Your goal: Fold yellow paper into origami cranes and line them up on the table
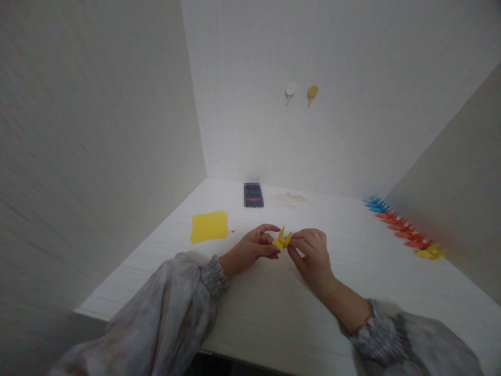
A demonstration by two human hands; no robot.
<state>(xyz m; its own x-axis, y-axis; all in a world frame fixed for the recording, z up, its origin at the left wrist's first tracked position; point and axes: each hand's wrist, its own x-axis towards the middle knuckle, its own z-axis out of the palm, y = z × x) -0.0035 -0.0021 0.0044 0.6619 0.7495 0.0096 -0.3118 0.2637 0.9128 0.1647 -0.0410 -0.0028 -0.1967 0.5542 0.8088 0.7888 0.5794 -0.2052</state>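
A small yellow paper crane (281,242) is held between my two hands above the middle of the table. My left hand (258,244) pinches it from the left, thumb below and forefinger above, with a ring on one finger. From the right, the fingertips of my right hand (312,251) close on its other side. One pointed tip of the folded paper sticks up between the hands. The fingers hide part of its underside.
Yellow paper sheets (209,226) lie at the left, beside a tiny orange scrap (233,231). A dark phone-like object (253,195), blurred, rests near the back wall. Blue, orange and yellow folded cranes (407,230) line the right edge. Two hooks (312,92) hang on the wall.
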